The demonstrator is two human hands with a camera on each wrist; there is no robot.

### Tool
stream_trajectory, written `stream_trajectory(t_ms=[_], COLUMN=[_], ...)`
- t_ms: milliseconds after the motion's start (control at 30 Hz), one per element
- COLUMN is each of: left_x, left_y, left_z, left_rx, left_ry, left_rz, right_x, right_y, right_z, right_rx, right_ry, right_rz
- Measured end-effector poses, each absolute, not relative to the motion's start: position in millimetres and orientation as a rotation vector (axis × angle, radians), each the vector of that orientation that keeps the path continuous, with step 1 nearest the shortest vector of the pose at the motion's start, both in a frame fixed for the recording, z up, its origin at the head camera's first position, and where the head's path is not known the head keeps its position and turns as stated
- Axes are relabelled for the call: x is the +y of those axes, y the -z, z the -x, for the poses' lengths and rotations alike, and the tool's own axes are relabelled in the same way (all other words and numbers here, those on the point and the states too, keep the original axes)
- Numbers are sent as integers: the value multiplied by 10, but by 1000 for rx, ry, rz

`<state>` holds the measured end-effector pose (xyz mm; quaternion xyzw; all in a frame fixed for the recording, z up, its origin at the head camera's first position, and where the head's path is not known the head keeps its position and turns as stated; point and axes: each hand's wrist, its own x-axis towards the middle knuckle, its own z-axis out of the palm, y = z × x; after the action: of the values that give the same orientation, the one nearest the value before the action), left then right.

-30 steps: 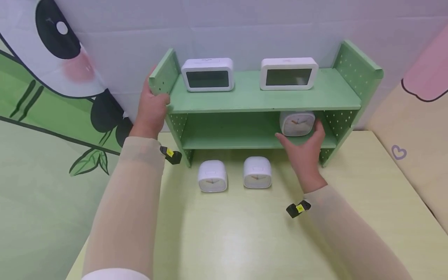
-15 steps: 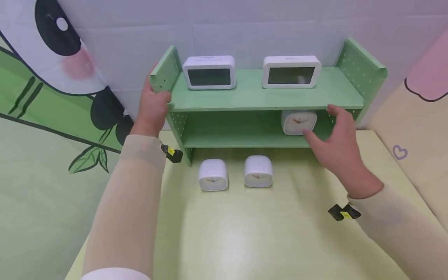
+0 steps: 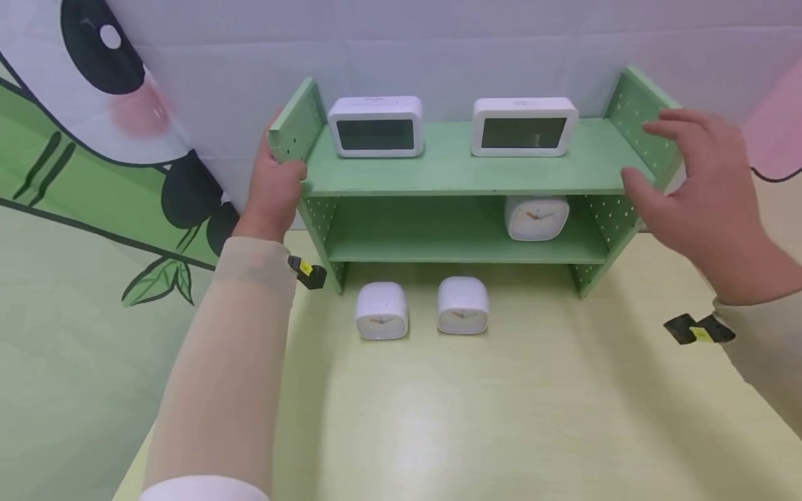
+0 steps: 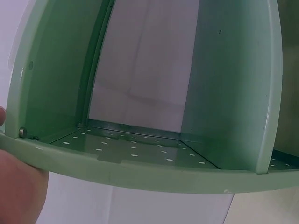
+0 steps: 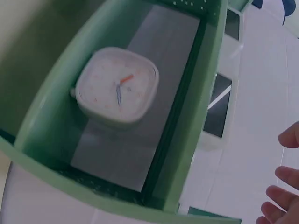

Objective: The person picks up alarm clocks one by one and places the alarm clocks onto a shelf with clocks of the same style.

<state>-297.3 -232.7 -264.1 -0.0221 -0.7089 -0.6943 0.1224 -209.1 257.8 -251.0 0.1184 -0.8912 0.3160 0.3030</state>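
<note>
My left hand [image 3: 273, 195] grips the left side panel of a green two-tier shelf [image 3: 438, 170], thumb in front and fingers partly hidden behind the panel. Off the right side panel, my right hand [image 3: 720, 202] is raised with fingers spread, holding nothing; whether it touches the panel I cannot tell. On the lower tier, towards the right, a white analog clock [image 3: 537, 219] stands upright, its dial also showing in the right wrist view. The top tier carries two white digital clocks, one left [image 3: 376, 132] and one right [image 3: 525, 132].
Two more white analog clocks, a left one [image 3: 382, 311] and a right one [image 3: 462, 306], sit on the pale wooden table [image 3: 501, 417] in front of the shelf. Behind the shelf hangs a pale wall covering [image 3: 438, 62] with cartoon drawings.
My right hand has left the analog clock on the lower tier and moved up and right, beside the right side panel. That clock stays in place, and my left hand keeps its grip.
</note>
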Motion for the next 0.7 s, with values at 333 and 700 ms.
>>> stream_trajectory(t_ms=[333, 700], left_x=[-2320, -2321], left_y=[2646, 2654], left_z=[2983, 2966], left_rx=[-2048, -2086], left_ry=[2038, 2008], left_rz=[94, 70], right_x=[2868, 2912], right_y=[2229, 2297], right_z=[2537, 2924], right_rx=[-2560, -2471], right_ry=[-908, -1519], right_rz=[-3, 272])
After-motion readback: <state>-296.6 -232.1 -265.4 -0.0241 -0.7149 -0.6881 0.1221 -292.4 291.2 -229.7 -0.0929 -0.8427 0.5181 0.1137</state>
